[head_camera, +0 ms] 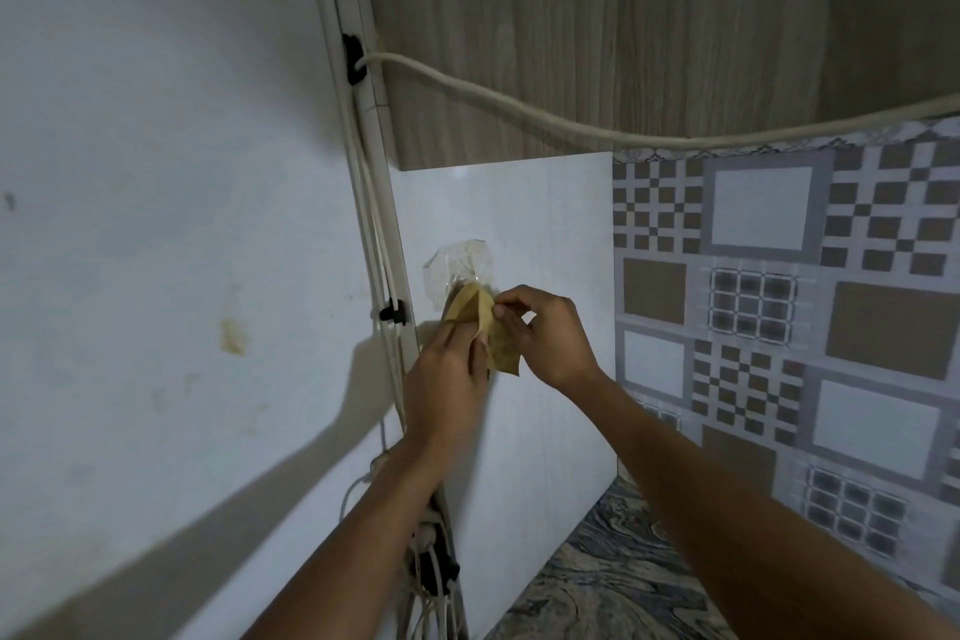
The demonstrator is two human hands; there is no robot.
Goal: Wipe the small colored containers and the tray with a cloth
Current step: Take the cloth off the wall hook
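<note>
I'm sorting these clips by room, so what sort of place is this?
Probably a home kitchen corner: patterned grey-and-brown wall tiles, a marbled stone counter, wood-grain cabinet overhead. Both hands hold a yellowish cloth.

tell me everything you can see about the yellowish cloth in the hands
The cloth is a dull mustard-yellow fabric, small, soft and creased into folds. It is held up in front of the white wall panel, just below a clear adhesive hook patch. The left hand grips its lower left side; the right hand pinches its right edge. One corner hangs down.
</note>
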